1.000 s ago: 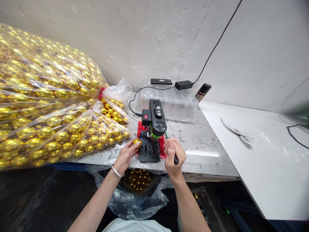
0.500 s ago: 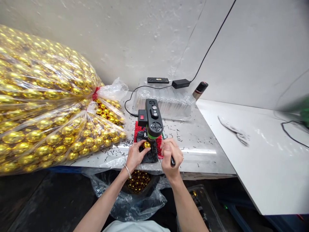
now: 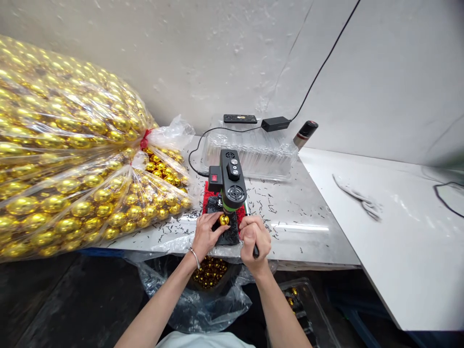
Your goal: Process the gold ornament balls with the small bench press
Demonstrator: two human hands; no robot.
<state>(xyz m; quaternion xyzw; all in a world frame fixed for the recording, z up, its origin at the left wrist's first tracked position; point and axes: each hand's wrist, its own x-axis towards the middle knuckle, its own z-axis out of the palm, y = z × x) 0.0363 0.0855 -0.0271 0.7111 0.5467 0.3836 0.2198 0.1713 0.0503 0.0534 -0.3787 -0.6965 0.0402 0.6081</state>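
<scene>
A shiny gold ball (image 3: pixel 224 220) is pinched between the thumb and fingers of my left hand (image 3: pixel 205 235), just under the green-banded end of a small black bench machine (image 3: pixel 234 179). My right hand (image 3: pixel 255 240) is wrapped around the black-tipped lever handle (image 3: pixel 256 251) on the machine's right side. The machine stands on a black base (image 3: pixel 229 234) over a red mat (image 3: pixel 209 193). Part of the ball's far side is hidden by the machine head and my fingers.
Large clear bags of gold balls (image 3: pixel 72 145) fill the left. Behind the machine lies a clear plastic tray (image 3: pixel 253 154) with a power adapter (image 3: pixel 275 123). Black shavings litter the metal tabletop (image 3: pixel 304 241). Below its edge hangs a plastic-lined bin of gold balls (image 3: pixel 210 272).
My right hand and the lever handle have come slightly nearer to me. My left hand still holds the ball below the machine head. The view has shifted a little.
</scene>
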